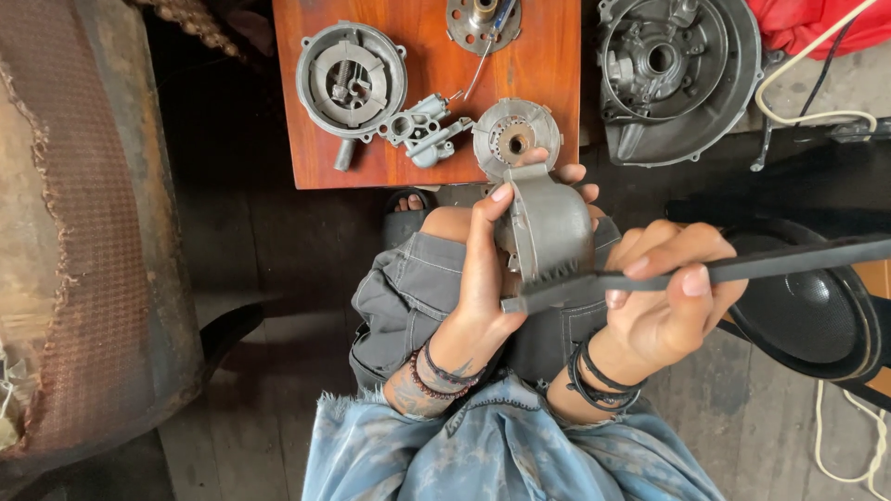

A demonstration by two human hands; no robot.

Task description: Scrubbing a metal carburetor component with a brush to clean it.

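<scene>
Grey cast-metal housing (548, 227) clamped in left hand (483, 278), fingers curled up one side and over the top, thumb hidden behind. Held above the lap, just past the near edge of wooden board (427, 93). Right hand (664, 292) closed round long dark flat tool (742, 267), index finger and thumb pinching the shank, tip pressed against the toothed lower edge of housing just below the left fingertips.

Judged rigid and fairly heavy for its bulk; smooth domed face likely slick if oily, ribbed lower edge giving better purchase. Best taken across the body, as now, fingers clear of the toothed rim where the tool bears. Tool judged stiff; a slip toward the left palm looks the main hazard.

Beyond the left fingertips on board: round disc with centre hole (516, 137), small carburettor-like casting (422, 128), round finned cover (351, 79), another disc (481, 23) at the far edge. Beyond the right knuckles: large engine case (673, 79) on the floor. Beside the right hand: black bowl-shaped pan (817, 311).
</scene>
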